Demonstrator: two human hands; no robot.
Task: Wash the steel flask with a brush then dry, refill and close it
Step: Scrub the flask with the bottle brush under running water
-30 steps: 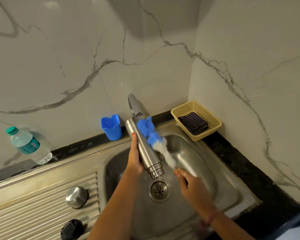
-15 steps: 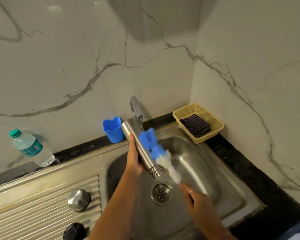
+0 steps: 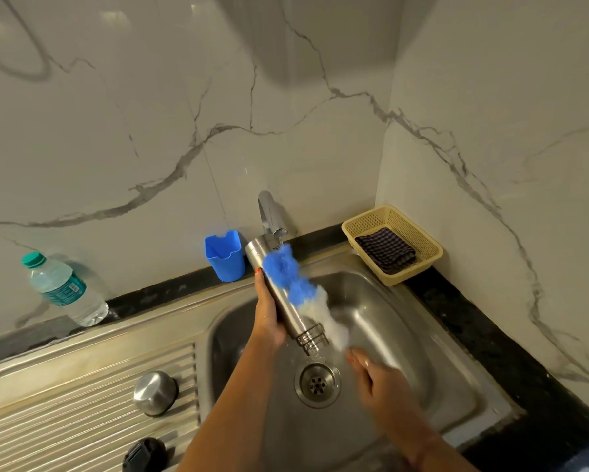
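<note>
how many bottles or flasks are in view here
2: a steel flask held tilted over the sink in the left hand, and a plastic water bottle on the counter at far left. None looks hidden.

Both forearms were bare, no sleeves in view; the left hand (image 3: 268,315) and right hand (image 3: 376,376) wore orange-red nail polish.

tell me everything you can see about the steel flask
The steel flask is a slim brushed-metal cylinder with a ringed, threaded neck and no cap on. It is held tilted over the sink, mouth down towards the drain, base up near the tap. The left hand grips its body from the left. The blue and white brush, held by the right hand, lies against its outer side. Dark lettering near its base is unreadable.
</note>
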